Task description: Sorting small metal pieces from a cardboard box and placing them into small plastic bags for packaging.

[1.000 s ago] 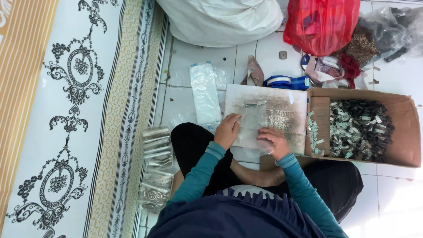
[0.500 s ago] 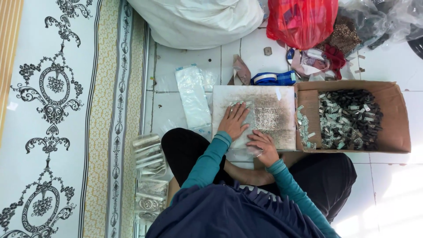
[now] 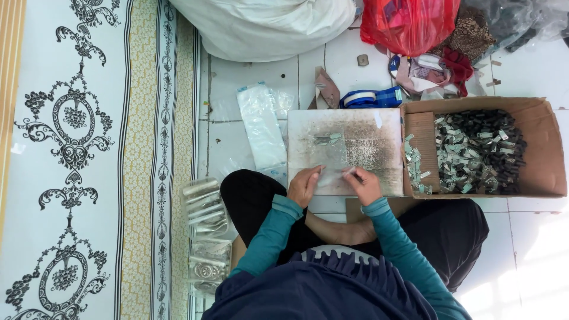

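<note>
Both hands pinch a small clear bag, left hand (image 3: 305, 185) and right hand (image 3: 363, 182), at the board's (image 3: 355, 148) near edge; loose grip risks spilling pieces onto the floor tiles (image 3: 249, 77).

A home floor used as a small piecework spot: white floor tiles (image 3: 267, 74) with a patterned carpet (image 3: 77, 160) on the left. On the right a cardboard box (image 3: 542, 148) holds small metal pieces, and stuffed bags, a white sack (image 3: 267, 26) and a red bag (image 3: 409, 24), lie at the far side
</note>
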